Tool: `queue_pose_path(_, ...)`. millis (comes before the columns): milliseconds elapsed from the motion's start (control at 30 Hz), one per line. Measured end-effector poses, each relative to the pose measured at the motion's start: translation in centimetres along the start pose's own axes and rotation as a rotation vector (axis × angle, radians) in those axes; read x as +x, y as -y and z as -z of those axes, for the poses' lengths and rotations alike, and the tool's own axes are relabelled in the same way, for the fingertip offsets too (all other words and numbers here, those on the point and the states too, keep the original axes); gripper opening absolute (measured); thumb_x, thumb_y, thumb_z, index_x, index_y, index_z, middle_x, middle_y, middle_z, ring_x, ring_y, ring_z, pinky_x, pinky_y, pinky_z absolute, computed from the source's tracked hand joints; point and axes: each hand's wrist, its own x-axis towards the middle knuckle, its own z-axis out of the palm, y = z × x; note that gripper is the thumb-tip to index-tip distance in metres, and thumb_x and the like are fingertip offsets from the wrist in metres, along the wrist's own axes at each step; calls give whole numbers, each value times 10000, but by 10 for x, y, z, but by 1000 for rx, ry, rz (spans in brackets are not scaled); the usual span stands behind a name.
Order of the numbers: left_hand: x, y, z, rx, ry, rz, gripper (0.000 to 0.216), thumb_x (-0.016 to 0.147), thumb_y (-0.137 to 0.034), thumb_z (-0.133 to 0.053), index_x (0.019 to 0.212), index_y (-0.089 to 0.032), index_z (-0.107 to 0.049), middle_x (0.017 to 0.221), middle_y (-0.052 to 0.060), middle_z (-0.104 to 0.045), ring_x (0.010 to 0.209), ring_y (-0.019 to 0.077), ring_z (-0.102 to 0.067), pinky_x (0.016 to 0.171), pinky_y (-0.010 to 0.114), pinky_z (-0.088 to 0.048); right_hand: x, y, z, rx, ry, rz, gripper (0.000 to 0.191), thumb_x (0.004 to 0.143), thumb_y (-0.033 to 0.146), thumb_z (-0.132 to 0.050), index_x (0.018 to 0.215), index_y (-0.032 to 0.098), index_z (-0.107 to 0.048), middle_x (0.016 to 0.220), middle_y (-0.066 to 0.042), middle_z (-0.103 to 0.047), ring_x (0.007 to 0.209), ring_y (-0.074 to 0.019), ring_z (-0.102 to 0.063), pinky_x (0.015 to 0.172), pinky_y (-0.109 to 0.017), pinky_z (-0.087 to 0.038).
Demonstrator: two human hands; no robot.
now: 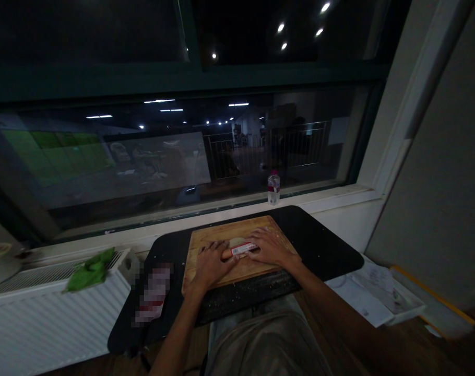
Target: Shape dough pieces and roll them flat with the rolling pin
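Note:
A wooden rolling pin (243, 249) with a red and white label lies slantwise over a wooden board (200, 235). My left hand (213, 263) is closed over its left end, and my right hand (269, 245) covers the right end with the fingers bent over it. Just behind the pin shows a pale piece of dough (236, 242), partly hidden by the pin and my hands. White flecks lie on the board near my right hand.
The board rests on a black table (319, 240) under a window. A water bottle (274, 189) stands on the sill. To the left are a blurred packet (155, 295) and a green cloth (91, 270) on a white radiator (65, 318). Papers (363, 295) lie at lower right.

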Motion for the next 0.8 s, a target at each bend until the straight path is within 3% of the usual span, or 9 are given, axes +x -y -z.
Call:
queue_pose_path(400, 1, -3, 1, 7, 11, 35, 561, 1005, -687, -652, 1388, -292, -759, 1512, 95, -724, 1358, 345, -654, 1144, 477, -462, 5, -4, 4, -2, 48, 27, 437, 962, 455, -827, 1348, 252, -802, 1331, -112, -781, 1315, -323, -641, 1224, -499, -415)
queue_pose_path(800, 6, -11, 6, 45, 36, 62, 589, 981, -702, -668, 1360, -259, -750, 1385, 122, -768, 1305, 370, -666, 1118, 501, -451, 7, -1, 0, -24, 38, -15, 484, 946, 535, -846, 1327, 239, -809, 1366, -121, -765, 1337, -339, -630, 1238, -526, -399)
